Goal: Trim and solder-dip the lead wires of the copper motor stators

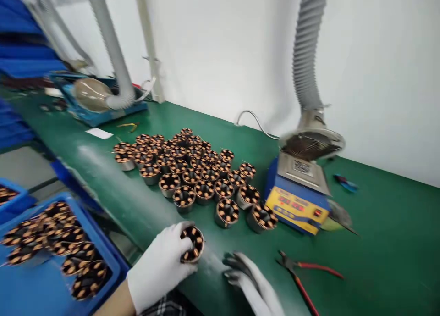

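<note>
My left hand (pixel 165 263), in a white glove, grips a motor stator (pixel 193 245) by its rim at the front edge of the green bench. The stator is a metal ring with copper windings inside. To its right, my right hand (pixel 252 281) in a white glove with dark fingertips hovers over or rests on the bench top; its fingers are spread and nothing shows in them. Beyond both hands stands a group of several similar stators (pixel 184 196). Red-handled cutting pliers (pixel 299 272) lie open to the right of my right hand.
A blue tray (pixel 115 265) of stators sits lower left, beside the green bench (pixel 388 242). A blue-and-yellow soldering pot (pixel 297 201) stands at the right beneath a grey extraction hose (pixel 311 50). Another hose (pixel 110 41) and a blue machine (pixel 99 116) are at the far left.
</note>
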`<state>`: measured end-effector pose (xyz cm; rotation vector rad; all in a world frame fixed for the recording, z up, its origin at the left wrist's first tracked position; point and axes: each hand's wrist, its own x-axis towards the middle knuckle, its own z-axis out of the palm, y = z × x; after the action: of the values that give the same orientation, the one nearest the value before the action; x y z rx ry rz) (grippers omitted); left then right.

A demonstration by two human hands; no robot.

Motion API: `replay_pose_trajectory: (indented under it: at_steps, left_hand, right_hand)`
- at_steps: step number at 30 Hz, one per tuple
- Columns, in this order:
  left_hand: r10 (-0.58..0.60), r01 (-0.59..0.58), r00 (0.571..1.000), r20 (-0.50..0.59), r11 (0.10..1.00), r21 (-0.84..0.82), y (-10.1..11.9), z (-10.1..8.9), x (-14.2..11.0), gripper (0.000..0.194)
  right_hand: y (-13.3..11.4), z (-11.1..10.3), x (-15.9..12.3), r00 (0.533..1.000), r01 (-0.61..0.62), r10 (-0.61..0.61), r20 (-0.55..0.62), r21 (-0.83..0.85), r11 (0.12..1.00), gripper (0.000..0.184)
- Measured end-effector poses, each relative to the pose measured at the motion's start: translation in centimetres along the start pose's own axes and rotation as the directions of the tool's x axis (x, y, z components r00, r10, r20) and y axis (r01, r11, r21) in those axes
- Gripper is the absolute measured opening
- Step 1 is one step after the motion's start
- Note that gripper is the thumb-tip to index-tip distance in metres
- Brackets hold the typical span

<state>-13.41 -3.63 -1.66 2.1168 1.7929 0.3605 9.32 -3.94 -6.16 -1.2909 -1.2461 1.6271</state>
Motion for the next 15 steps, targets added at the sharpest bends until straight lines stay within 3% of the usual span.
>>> replay_pose_trajectory:
  at_steps: [3, 7, 9, 11, 13, 15]
  left_hand:
    - [0.208, -0.218, 0.974, -0.088, 0.967, -0.132, 3.4, 3.3, 0.3, 0.028]
    - [0.370, -0.436, 0.893, -0.257, 0.852, -0.288, 4.8, 5.9, 1.2, 0.022]
    - [0.427, -0.531, 0.835, -0.348, 0.793, -0.298, 4.8, 6.4, 1.6, 0.017]
    - [0.454, -0.575, 0.795, -0.402, 0.775, -0.262, 4.8, 6.7, 1.7, 0.013]
    - [0.460, -0.572, 0.789, -0.406, 0.792, -0.214, 4.9, 6.9, 1.6, 0.010]
    - [0.448, -0.543, 0.808, -0.381, 0.817, -0.191, 5.0, 7.0, 1.3, 0.011]
  right_hand:
    - [-1.0, -0.1, -0.1, 1.000, 0.006, -0.003, 0.023, -0.124, 0.992, 0.039]
    - [-2.0, -1.3, 0.1, 0.993, 0.063, -0.029, 0.116, -0.308, 0.949, 0.022]
    - [-2.1, -1.5, 0.3, 0.981, -0.016, 0.063, 0.186, -0.244, 0.970, 0.022]
    - [-2.7, -1.6, 0.5, 0.953, -0.197, 0.219, 0.210, -0.120, 0.973, 0.025]
    - [-4.2, -2.1, 0.5, 0.918, -0.355, 0.354, 0.179, -0.027, 0.935, 0.029]
    - [-6.4, -3.8, 0.3, 0.931, -0.364, 0.365, 0.022, -0.034, 0.931, 0.033]
